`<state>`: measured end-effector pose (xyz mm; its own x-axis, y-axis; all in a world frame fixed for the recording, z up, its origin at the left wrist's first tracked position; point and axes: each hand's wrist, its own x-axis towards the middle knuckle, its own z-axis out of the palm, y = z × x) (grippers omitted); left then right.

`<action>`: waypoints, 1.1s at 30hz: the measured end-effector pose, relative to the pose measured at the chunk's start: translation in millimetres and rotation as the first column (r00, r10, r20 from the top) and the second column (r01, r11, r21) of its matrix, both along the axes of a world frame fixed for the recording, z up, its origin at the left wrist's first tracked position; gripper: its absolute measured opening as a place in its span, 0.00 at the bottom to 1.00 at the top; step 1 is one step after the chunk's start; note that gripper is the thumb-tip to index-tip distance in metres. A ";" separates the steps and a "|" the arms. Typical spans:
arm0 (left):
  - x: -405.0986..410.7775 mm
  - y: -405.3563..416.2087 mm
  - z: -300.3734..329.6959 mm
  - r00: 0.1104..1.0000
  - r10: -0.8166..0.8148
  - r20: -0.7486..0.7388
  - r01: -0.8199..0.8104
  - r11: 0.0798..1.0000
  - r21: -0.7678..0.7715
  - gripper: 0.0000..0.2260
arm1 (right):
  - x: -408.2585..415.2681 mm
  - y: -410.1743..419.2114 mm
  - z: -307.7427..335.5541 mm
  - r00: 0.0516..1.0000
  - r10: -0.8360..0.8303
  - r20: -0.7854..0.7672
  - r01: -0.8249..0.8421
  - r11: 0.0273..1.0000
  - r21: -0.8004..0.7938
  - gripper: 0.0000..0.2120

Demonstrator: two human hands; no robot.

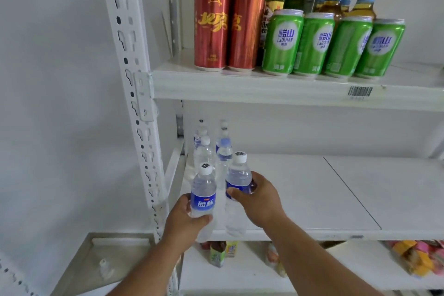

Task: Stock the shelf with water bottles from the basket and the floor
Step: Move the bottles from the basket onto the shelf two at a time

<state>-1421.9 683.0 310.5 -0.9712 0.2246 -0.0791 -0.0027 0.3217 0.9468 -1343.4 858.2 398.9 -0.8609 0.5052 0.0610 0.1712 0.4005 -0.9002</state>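
Each of my hands holds a clear water bottle with a white cap and a blue label, upright at the front left corner of the white middle shelf (324, 199). My left hand (185, 221) grips the left water bottle (203, 190) around its lower half. My right hand (257, 199) wraps the right water bottle (238, 180) at its label; its base is at the shelf's front edge. Behind them, several more water bottles (204, 151) stand in two rows running toward the back left of the shelf. No basket is in view.
The upper shelf (264, 89) carries two tall red cans (211, 19), several green cans (317, 43) and glass bottles behind. A perforated white upright (134, 94) flanks the left side. The lower shelf holds small drink bottles (217, 253) and colourful packets (422, 257).
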 end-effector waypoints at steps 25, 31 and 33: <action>-110.4 53.5 -36.8 0.999 0.033 -0.036 -0.034 0.999 -0.033 0.25 | -113.0 40.8 -66.1 1.000 0.020 0.016 -0.020 0.998 -0.054 0.13; -120.1 57.1 -41.2 0.999 0.032 -0.034 -0.033 0.999 -0.041 0.26 | -122.7 42.7 -70.0 0.999 0.038 0.010 -0.038 0.997 -0.061 0.12; -121.5 58.1 -42.4 0.999 0.032 -0.034 -0.034 0.999 -0.043 0.26 | -126.1 42.7 -70.8 0.999 0.038 0.003 -0.038 0.997 -0.062 0.11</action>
